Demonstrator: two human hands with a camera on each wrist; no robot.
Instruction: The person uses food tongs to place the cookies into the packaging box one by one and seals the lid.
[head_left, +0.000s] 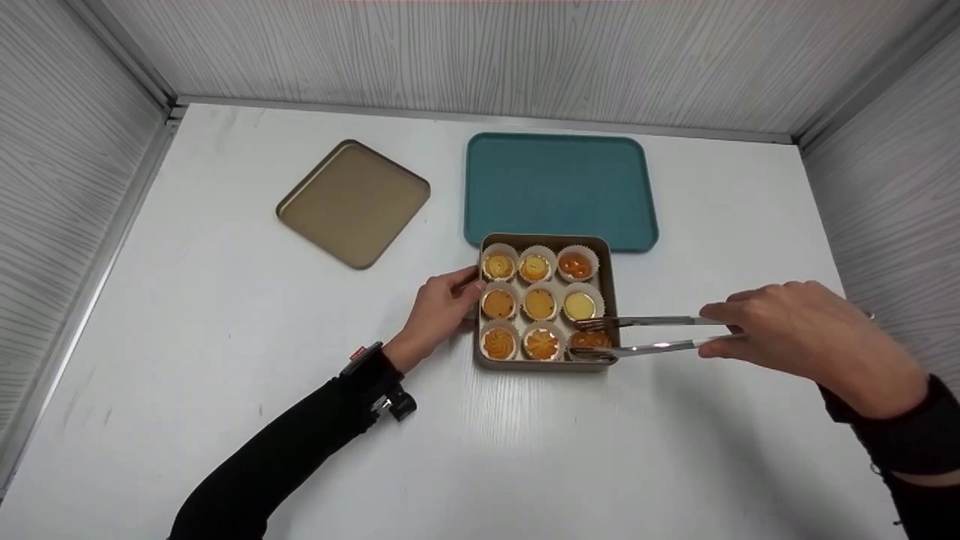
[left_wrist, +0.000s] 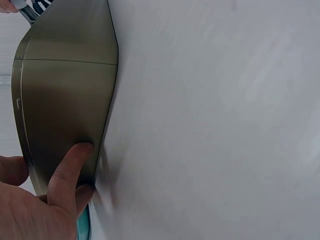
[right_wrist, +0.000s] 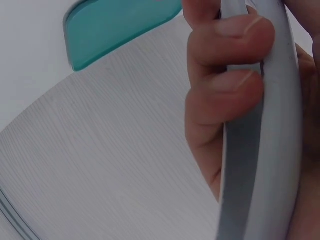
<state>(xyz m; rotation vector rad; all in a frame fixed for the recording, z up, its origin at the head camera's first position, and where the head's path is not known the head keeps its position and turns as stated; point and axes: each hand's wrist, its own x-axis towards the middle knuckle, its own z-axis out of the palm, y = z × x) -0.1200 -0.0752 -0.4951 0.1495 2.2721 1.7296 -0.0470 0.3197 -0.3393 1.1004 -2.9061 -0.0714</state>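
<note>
A square brown-gold tin [head_left: 546, 366] holds several small tarts in white paper cups, set in rows. My left hand [head_left: 442, 307] grips the tin's left wall; in the left wrist view its fingers [left_wrist: 70, 170] press the outer side, with the thumb at the rim. Metal tongs [head_left: 660, 346] are held in my right hand [head_left: 795, 330], whose fingers [right_wrist: 230, 90] curl round the handle in the right wrist view. The tong tips are spread apart over the glazed orange tart [head_left: 591, 339] in the front right corner, partly covering it. A pale yellow tart [head_left: 580, 306] sits just behind it.
A teal tray [head_left: 559, 191] lies behind the tin, its front edge overlapped by it in the head view. At the back left, a brown-gold square lid or tray [head_left: 356, 202] lies turned cornerwise. Wood-grain panels [head_left: 480, 60] enclose the white table [head_left: 300, 315] behind and at both sides.
</note>
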